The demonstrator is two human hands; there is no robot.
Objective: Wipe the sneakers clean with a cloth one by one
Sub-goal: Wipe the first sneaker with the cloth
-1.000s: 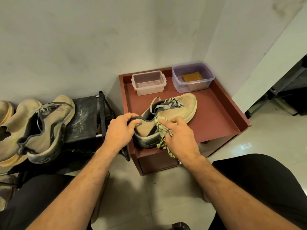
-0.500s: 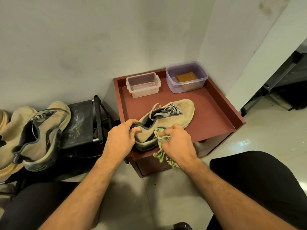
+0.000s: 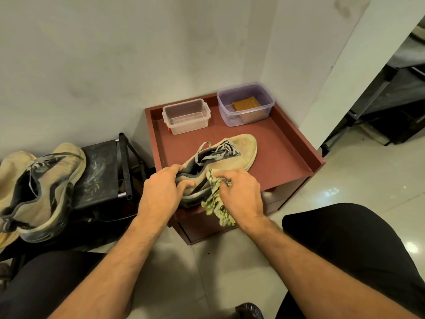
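A tan sneaker with grey laces and a dark collar lies on the red-brown cabinet top, toe pointing to the far right. My left hand grips its heel, fingers curled over the collar. My right hand holds a yellow-green patterned cloth pressed against the sneaker's near side, and the cloth's loose end hangs over the cabinet's front edge. A second tan sneaker rests on the dark rack at the left.
A clear plastic box and a purple-tinted tub holding a brown block stand at the cabinet's back. The black shoe rack sits left of the cabinet, with part of another tan shoe at the far left. My dark-clad knees frame the tiled floor.
My right hand with the cloth has slid along the sneaker's near side toward the heel and lower edge. The left hand keeps its hold on the heel. The view has shifted slightly.
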